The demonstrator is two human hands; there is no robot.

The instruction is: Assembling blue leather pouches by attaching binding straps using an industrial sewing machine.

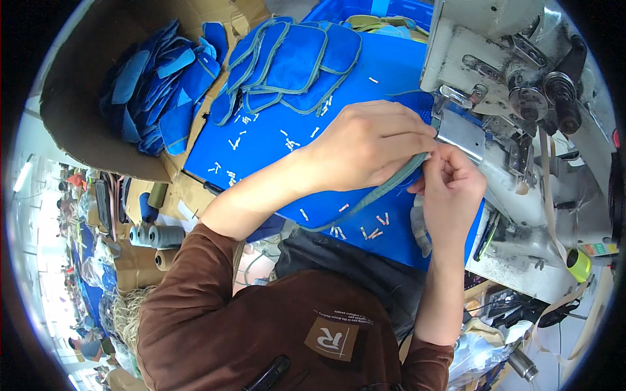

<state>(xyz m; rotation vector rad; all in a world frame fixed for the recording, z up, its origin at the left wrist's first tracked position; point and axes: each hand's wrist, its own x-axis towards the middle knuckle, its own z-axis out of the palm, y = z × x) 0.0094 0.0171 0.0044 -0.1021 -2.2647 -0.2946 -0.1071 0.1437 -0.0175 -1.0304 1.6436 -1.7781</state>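
Observation:
My left hand (375, 146) is closed on a dark blue mesh fabric piece (416, 101) at the sewing machine (508, 85), fingertips beside its metal plate. Close by on the right, my right hand (454, 186) pinches the edge of the same piece with thumb and bent fingers. A grey-green binding strip (386, 188) runs from between the hands, curving down to the left over the blue tabletop (326, 212). Much of the fabric is hidden by the hands. Small white tags (290, 141) lie scattered around my left forearm.
Blue pads with grey-green edging (293, 58) are piled at the far side of the table. A cardboard box (75, 120) on the left holds many blue pieces (156, 91). Grey thread spools (166, 237) stand below it. Beige tape (546, 189) hangs beside the machine.

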